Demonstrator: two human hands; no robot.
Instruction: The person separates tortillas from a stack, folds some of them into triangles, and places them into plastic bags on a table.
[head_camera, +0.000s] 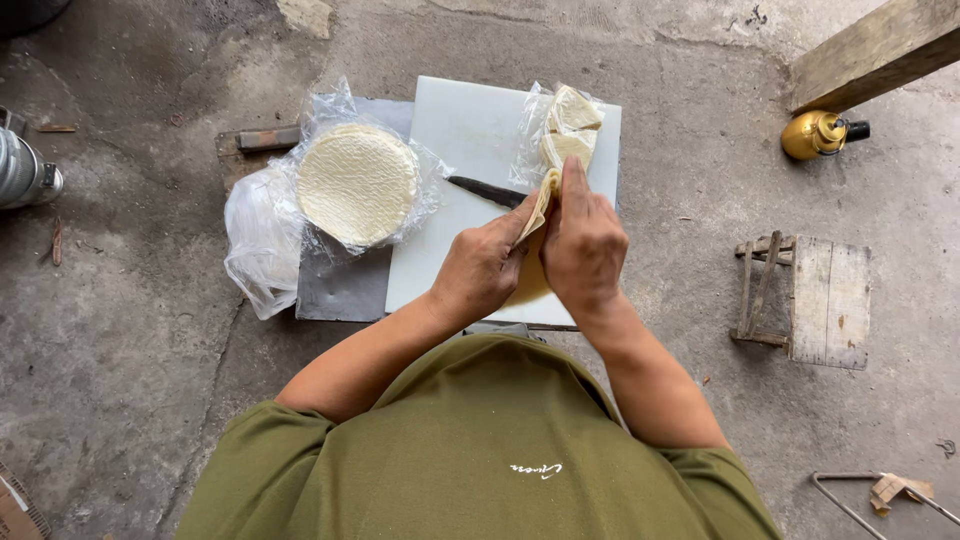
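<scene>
Pale yellow wrapper sheet (533, 255) sits pinched between both hands over the near right part of the white cutting board (465, 130) on the concrete floor. Left hand (480, 270) fingers clench its left edge; right hand (583, 245) fingers press flat on top. We judge it could tear if pulled hard. The dark knife (487, 190) lies just left of the hands, a nick risk.

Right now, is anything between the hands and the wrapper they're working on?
No. The left hand and right hand both already grip the folded wrapper over the white board. The knife lies beyond it.
</scene>
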